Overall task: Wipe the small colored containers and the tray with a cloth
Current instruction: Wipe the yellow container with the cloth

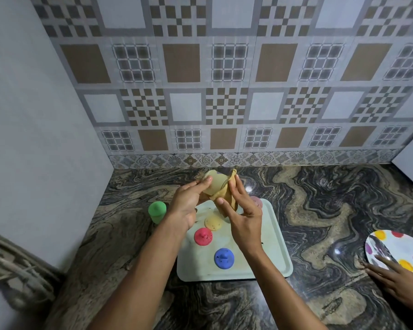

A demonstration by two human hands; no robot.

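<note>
Hands meet above the tray. The left hand grips a yellow cup. The right hand pinches a tan cloth against it. Red lid, blue lid and yellow lid sit on the tray. A green container stands beside it.

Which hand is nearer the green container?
Left. The left hand is just right of the green container; the right hand is farther right, over the tray.

Glossy veined stone counter, matt pale tray, soft tan cloth.
</note>
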